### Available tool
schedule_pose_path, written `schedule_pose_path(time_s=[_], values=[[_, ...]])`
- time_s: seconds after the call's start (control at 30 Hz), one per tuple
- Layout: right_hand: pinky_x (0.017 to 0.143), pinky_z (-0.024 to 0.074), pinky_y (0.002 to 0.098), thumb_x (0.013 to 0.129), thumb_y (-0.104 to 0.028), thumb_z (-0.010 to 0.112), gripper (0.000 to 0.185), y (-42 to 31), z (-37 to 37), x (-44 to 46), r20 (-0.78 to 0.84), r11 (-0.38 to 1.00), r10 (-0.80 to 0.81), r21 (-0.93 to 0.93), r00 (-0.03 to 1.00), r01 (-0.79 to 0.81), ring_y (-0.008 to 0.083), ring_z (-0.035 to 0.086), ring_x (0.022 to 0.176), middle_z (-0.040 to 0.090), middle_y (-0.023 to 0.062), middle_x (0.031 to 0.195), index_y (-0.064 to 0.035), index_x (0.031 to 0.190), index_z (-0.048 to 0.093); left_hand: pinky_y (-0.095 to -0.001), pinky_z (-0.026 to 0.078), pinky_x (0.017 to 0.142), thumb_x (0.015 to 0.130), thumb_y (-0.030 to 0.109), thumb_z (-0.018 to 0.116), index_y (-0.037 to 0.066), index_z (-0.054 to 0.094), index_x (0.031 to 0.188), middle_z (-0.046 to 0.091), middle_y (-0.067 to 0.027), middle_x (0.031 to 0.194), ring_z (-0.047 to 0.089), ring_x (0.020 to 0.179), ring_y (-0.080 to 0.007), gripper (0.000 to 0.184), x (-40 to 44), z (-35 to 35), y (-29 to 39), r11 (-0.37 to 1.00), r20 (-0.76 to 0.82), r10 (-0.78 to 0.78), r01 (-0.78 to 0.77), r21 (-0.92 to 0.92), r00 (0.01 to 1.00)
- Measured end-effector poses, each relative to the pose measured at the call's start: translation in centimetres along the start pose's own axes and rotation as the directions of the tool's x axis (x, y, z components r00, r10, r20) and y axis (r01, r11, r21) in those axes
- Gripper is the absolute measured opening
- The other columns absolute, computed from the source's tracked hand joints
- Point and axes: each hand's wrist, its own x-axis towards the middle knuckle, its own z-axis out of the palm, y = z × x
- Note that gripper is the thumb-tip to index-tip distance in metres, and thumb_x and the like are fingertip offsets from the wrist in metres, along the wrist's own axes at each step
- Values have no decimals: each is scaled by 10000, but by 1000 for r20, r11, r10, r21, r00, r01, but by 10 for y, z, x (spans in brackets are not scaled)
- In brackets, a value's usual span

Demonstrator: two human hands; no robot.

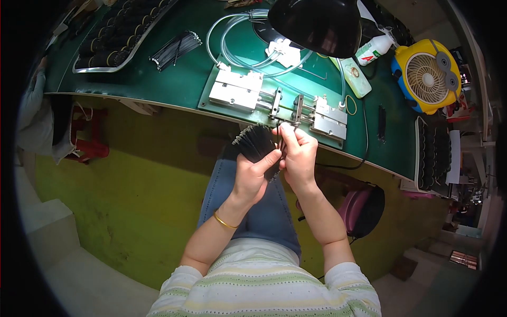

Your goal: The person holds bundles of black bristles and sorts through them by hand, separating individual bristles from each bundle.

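Observation:
My left hand point(252, 177) is closed round a fanned bundle of thin black pieces point(254, 142) with small light tips. Beside it, my right hand point(299, 156) pinches a thin black piece near the table's front edge, its fingertips close to the bundle. Just beyond my hands stands a metal fixture, with a left block point(235, 89), a right block point(328, 120) and dark clamps point(275, 103) between them. Clear tubes point(227, 45) run to the fixture.
A black lamp point(317, 26) hangs over the green table point(132, 82). Another black bundle point(175, 50) lies left, near a tray point(113, 67) of black coils. To the right are a bottle point(374, 50), a yellow fan point(428, 76) and black strips point(381, 124). A person's sleeve point(33, 100) shows far left.

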Motion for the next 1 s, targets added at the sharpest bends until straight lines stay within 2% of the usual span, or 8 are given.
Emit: schedule_pose_path(time_s=[0.07, 0.17, 0.23, 0.33, 0.5, 0.6, 0.73, 1.0], values=[[304, 238, 166, 870, -200, 529, 258, 1, -1, 1, -4, 1000, -16, 2, 1000, 16, 17, 336, 325, 490, -17, 483, -1, 723, 599, -249, 451, 612, 815, 18, 560, 12, 526, 932, 547, -37, 800, 529, 660, -124, 122, 0, 1, 1, 1000, -10, 6, -6, 25, 1000], [302, 244, 165, 871, -200, 530, 261, 2, -1, 1, -10, 1000, -15, 1, 1000, 15, 18, 341, 330, 488, -16, 489, -6, 707, 593, -234, 470, 628, 795, -50, 556, 2, 552, 952, 575, -38, 856, 558, 703, -114, 165, 0, 0, 5, 999, 1, -39, 39, -33, 999], [301, 247, 164, 871, -200, 531, 263, 1, -1, -1, -12, 1000, -17, -1, 1000, 17, 18, 343, 332, 487, -15, 492, -9, 700, 590, -234, 470, 624, 794, -47, 557, 5, 552, 950, 573, -36, 851, 557, 700, -114, 164, 0, -3, 4, 998, 6, -48, 48, -35, 999], [304, 262, 166, 874, -193, 526, 242, 0, -2, -6, 54, 992, -107, -55, 993, 110, 18, 350, 343, 475, -20, 507, -8, 738, 603, -234, 470, 617, 793, -43, 560, 10, 553, 947, 571, -32, 842, 555, 694, -115, 162, -1, -6, 5, 997, 11, -68, 68, -41, 998], [309, 274, 168, 877, -187, 520, 218, -3, 1, -12, 58, 988, -123, -86, 991, 127, 18, 351, 352, 458, -28, 518, -9, 798, 617, -235, 470, 602, 790, -36, 565, 18, 553, 948, 568, -29, 835, 553, 690, -116, 168, -5, -4, 9, 996, 38, -77, 79, -33, 996], [318, 290, 160, 873, -189, 525, 222, 1, -1, -9, 32, 997, -69, -29, 997, 70, 12, 382, 359, 519, -17, 534, -1, 819, 629, -236, 471, 598, 787, -36, 569, 20, 553, 955, 569, -32, 840, 554, 691, -117, 178, -4, -6, 6, 997, 21, -74, 74, -28, 997], [308, 280, 165, 872, -199, 520, 222, 0, -1, -5, 7, 998, -24, -50, 1000, 25, 19, 357, 345, 485, -23, 518, -9, 825, 624, -236, 470, 600, 783, -41, 570, 17, 553, 964, 574, -38, 853, 556, 694, -117, 190, -2, -4, 4, 997, -13, -69, 69, -24, 997], [290, 262, 169, 859, -203, 537, 218, -1, -3, -1, 21, 1000, 17, -3, 1000, -17, 21, 360, 326, 505, -17, 511, -16, 779, 613, -238, 475, 622, 787, -43, 567, 11, 554, 976, 578, -43, 882, 560, 727, -116, 197, 0, -4, 1, 998, 22, -51, 52, -21, 998]])
